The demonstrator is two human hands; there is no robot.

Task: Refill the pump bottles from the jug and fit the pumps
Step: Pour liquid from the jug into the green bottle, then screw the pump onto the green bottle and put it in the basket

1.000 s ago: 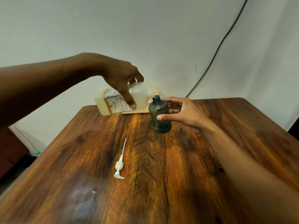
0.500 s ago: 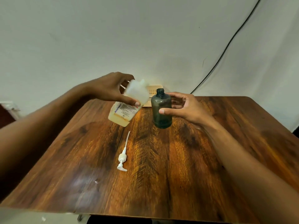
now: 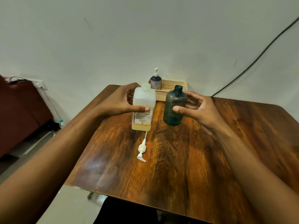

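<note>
- Watching the head view, I had the jug (image 3: 143, 109) in the left hand (image 3: 119, 102) and the empty green bottle (image 3: 175, 107) in the right hand (image 3: 198, 109), both lifted above the counter (image 3: 210, 159), side by side and just apart.
- Left fingers (image 3: 140, 109) were wrapped around the jug's upper body, thumb across the front; right fingers (image 3: 179, 109) were curled around the bottle's middle, thumb on the near face. So both hands were gripping something, neither one loose.
- The relation that mattered: both containers stood roughly upright, long axes near vertical and close to parallel. The jug's mouth sat to the left of the bottle's open neck, at about the same height. To my eye, pouring would call for tipping the jug rightward over that neck.
- I couldn't tell whether the jug's top was capped or open; it was pale and blurred.
- Only a shallow band of amber liquid sat in the jug's base.
- Writing: the jug's label read "BIOCHEK" in blue running up its side; the smaller print was unreadable.
- The loose pump (image 3: 142, 151) lay flat on the counter below the jug, nearer the left hand, its tube pointing away from me.
- At the back, a pump bottle (image 3: 156, 80) with its pump fitted stood in the basket (image 3: 168, 88); its label was too small to read.
</note>
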